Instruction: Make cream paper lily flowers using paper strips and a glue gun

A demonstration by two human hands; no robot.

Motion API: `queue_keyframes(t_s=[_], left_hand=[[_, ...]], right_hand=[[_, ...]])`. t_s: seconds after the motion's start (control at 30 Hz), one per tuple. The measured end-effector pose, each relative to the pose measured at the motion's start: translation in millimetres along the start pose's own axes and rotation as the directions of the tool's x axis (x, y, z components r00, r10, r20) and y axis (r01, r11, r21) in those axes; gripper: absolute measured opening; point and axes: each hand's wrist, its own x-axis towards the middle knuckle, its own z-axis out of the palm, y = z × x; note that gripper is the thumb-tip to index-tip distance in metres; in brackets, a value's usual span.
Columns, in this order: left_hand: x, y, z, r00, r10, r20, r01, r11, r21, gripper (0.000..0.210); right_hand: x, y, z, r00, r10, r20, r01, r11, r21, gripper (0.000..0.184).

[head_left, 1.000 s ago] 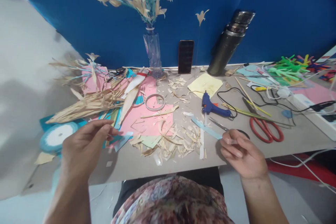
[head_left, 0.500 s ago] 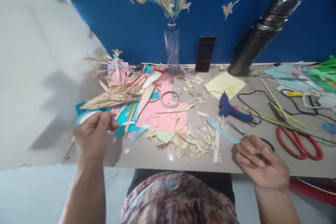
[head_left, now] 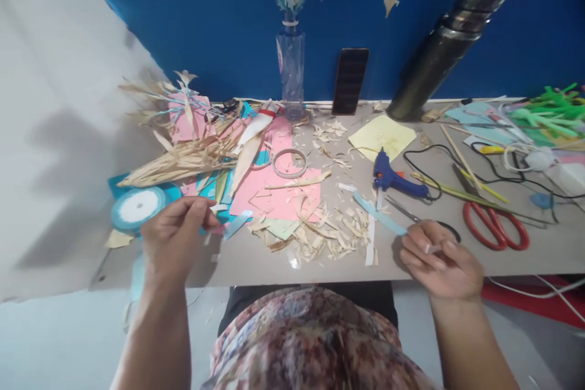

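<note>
My left hand (head_left: 176, 237) is closed in a pinch above the table's left side, beside a roll of light blue ribbon (head_left: 138, 207). What its fingertips hold, if anything, I cannot make out. A short white strip (head_left: 219, 208) lies just past those fingertips. My right hand (head_left: 443, 262) is turned palm up, thumb against curled fingers, with a small whitish translucent piece (head_left: 432, 248) between them. A light blue ribbon strip (head_left: 379, 214) runs up to these fingers; whether they hold its end is hidden. Small scissors (head_left: 406, 211) lie partly behind this hand.
Dry husk scraps (head_left: 329, 237) and pink paper (head_left: 297, 195) cover the middle. A blue glue gun (head_left: 395, 180), red-handled scissors (head_left: 496, 225), and a tape ring (head_left: 289, 163) lie around. Behind stand a bottle with husk flowers (head_left: 291, 67), a phone (head_left: 350, 82) and a leaning flask (head_left: 439, 61).
The view has shifted, so the table things appear further left and up. My left hand appears slightly further right, uncovering more of the ribbon roll. Both hands keep their closed shape.
</note>
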Motion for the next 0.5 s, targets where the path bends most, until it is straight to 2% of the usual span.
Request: queue_keyframes(t_s=[0.3, 0.5], left_hand=[[-2, 4, 6.6, 0.997, 0.072, 0.031, -0.074, 0.995, 0.070, 0.015], [-7, 14, 15.4, 0.998, 0.018, 0.062, -0.022, 0.997, 0.074, 0.018]], right_hand=[[1, 2, 0, 0.999, -0.030, 0.036, 0.029, 0.999, 0.020, 0.033], [1, 2, -1, 0.998, -0.021, 0.052, 0.019, 0.999, 0.046, 0.031]])
